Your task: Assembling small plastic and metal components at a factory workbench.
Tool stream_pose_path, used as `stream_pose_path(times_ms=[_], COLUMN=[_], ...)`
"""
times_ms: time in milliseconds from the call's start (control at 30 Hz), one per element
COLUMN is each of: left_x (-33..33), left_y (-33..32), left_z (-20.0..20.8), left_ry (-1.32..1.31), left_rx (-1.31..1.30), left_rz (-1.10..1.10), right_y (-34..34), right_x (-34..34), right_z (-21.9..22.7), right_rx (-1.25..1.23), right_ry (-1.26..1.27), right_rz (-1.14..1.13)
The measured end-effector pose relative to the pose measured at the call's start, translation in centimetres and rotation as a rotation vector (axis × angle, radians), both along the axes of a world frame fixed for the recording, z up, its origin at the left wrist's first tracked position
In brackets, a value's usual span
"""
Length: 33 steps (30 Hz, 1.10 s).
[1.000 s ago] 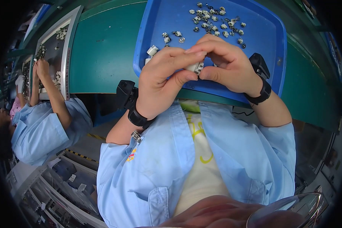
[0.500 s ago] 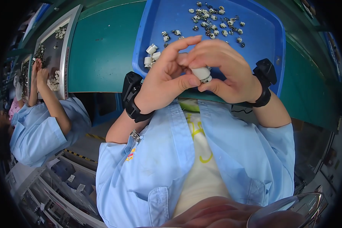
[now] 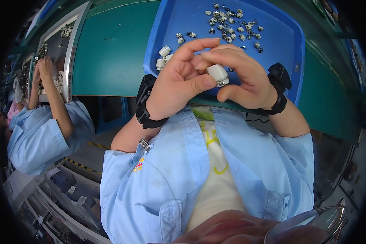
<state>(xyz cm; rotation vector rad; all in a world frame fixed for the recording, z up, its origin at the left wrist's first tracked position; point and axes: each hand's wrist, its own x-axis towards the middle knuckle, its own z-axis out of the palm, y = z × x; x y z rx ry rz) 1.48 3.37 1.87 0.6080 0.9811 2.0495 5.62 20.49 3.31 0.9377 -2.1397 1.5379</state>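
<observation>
A small white cylindrical part (image 3: 218,75) with a ribbed body and a thin metal ring at its lower end is pinched between both hands above the near edge of a blue tray (image 3: 288,49). The left hand (image 3: 179,83) closes on it with thumb and fingers; the right hand (image 3: 244,77) curls around it from the other side. Loose small metal and white pieces (image 3: 227,24) lie scattered in the tray on the green table (image 3: 110,49)
</observation>
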Motion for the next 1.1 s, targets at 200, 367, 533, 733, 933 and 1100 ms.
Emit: stream_pose_path(times_ms=[200,367,533,733,933,1100], left_x=[0.7,0.8,0.7,0.1,-0.6,-3.1], left_y=[0.1,0.3,0.6,1.2,1.6,1.0], left_z=[0.2,0.3,0.3,0.2,0.2,-0.6], left_ry=[0.035,0.054,0.049,-0.055,-0.111,0.513], left_rx=[-0.016,0.059,0.065,0.039,-0.043,-0.341], left_rz=[0.028,-0.039,-0.055,0.026,0.005,0.233], right_y=[0.6,0.7,0.8,0.5,1.4,6.1], right_x=[0.5,1.1,1.1,0.4,-0.3,-6.2], right_z=[-0.1,0.8,0.7,1.0,2.3,4.5], right_rx=[0.089,0.177,0.208,0.284,0.485,0.574], right_ry=[-0.009,0.04,0.062,0.056,0.109,0.078], right_rz=[0.014,0.001,-0.043,-0.218,-0.28,-0.451])
